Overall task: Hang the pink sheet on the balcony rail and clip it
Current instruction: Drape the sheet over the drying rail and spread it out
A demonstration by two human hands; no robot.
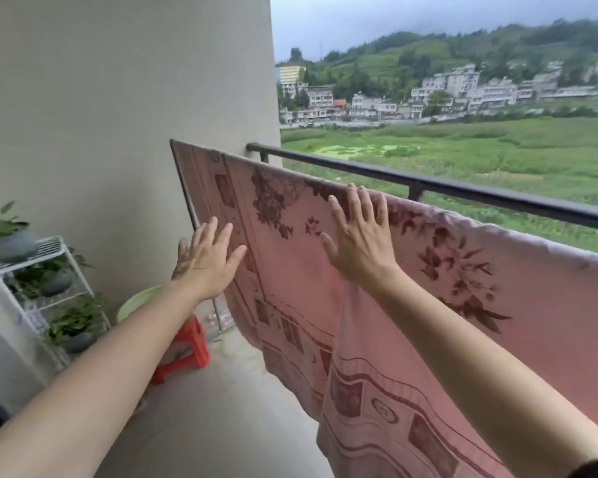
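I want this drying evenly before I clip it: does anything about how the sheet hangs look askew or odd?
Yes. The pink floral cotton sheet hangs not on the black metal balcony rail but on a nearer bar. A fold below the right hand bunches its lower part. No clips show. The left hand lies flat near its left edge.

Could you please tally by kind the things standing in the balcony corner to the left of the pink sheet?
Potted plants on the white rack: 3 (top, middle, bottom)
White racks: 1
Red stools: 1
Green basins: 1
Total: 6
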